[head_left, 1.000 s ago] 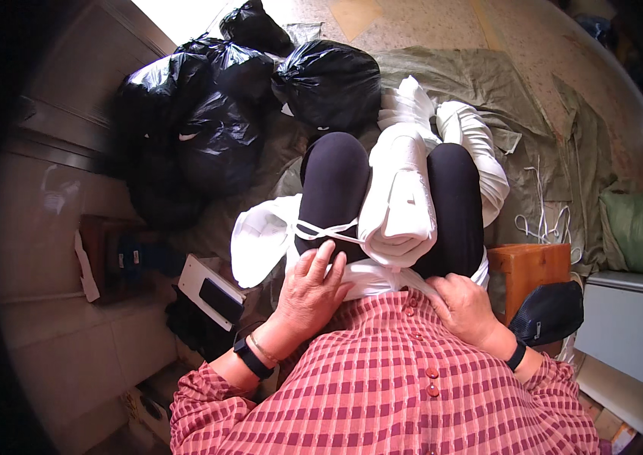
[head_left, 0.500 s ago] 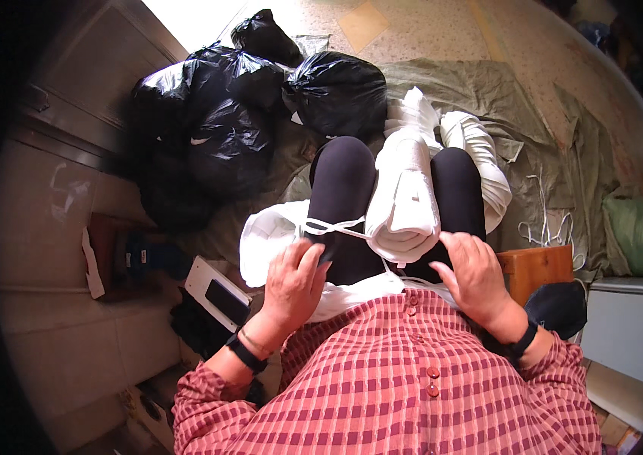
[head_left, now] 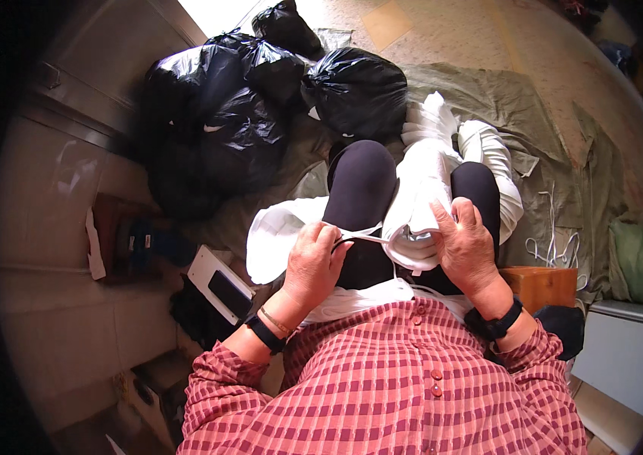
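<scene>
I sit with my legs in black leggings [head_left: 363, 189] stretched out, and a rolled white cloth bundle [head_left: 421, 193] lies along my lap between the knees. My left hand [head_left: 312, 262] pinches a thin white cord [head_left: 371, 237] that runs across to the bundle. My right hand [head_left: 464, 243] grips the near end of the white bundle, fingers curled over its folded edge. More white cloth [head_left: 280, 235] spreads under my left thigh. Both wrists wear dark bands.
Several black rubbish bags [head_left: 246, 114] are heaped ahead on the left. An olive sheet [head_left: 519, 106] covers the floor to the right with loose white cords [head_left: 553, 246] on it. A wooden box [head_left: 549, 284] is by my right hip, and a white device [head_left: 219, 284] by my left.
Both hands have moved up from my waist onto the bundle. The left hand has taken hold of the cord and the right hand has closed on the bundle's near end.
</scene>
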Motion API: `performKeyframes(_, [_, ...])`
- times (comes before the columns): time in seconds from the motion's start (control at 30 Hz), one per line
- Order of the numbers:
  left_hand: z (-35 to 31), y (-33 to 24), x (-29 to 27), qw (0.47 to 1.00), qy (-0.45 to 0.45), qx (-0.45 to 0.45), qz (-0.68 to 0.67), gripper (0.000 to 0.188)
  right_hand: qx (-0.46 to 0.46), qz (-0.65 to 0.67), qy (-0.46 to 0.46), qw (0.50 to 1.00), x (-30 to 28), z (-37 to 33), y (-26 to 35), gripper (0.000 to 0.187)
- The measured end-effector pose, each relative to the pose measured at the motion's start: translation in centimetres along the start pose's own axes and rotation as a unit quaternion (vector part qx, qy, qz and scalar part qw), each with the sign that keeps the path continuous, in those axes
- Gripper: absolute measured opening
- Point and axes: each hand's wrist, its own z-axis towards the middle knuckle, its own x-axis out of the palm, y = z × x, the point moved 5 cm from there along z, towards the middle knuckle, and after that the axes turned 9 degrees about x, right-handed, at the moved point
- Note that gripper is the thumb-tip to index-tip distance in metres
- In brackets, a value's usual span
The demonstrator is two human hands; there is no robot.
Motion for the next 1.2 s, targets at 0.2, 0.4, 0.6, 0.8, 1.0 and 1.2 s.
performKeyframes(0.2, [-2.9, -2.3, -0.8, 0.949, 0.211, -0.002, -0.236, 0.007, 0.025, 0.030, 0.048, 0.998, -1.5, -0.1, 0.5, 0.052])
performKeyframes(0.4, [-2.2, -6.9, -6.2, 0.740, 0.331, -0.165, -0.561, 0.012, -0.156, 0.219, 0.096, 0.959, -3.0, -2.2, 7.2, 0.039])
performKeyframes(0.6, [2.1, -12.2, -15.1, 0.568, 0.247, 0.229, -0.751, 0.012, -0.200, 0.367, 0.246, 0.874, -3.0, -3.7, 8.4, 0.015])
performKeyframes(0.8, [5.6, -7.2, -12.7, 0.745, -0.075, -0.043, -0.661, 0.031, 0.133, 0.546, 0.181, 0.807, -9.6, -2.4, 2.2, 0.039])
performKeyframes(1.0, [9.4, -13.7, -9.8, 0.694, 0.099, -0.016, -0.713, 0.016, 0.060, 0.911, 0.353, 0.207, -7.4, -0.7, 8.6, 0.064])
performKeyframes(1.2, [9.6, -4.8, -12.7, 0.608, -0.046, -0.068, -0.789, 0.021, 0.138, 0.971, -0.090, 0.173, -14.4, 2.3, -9.1, 0.040])
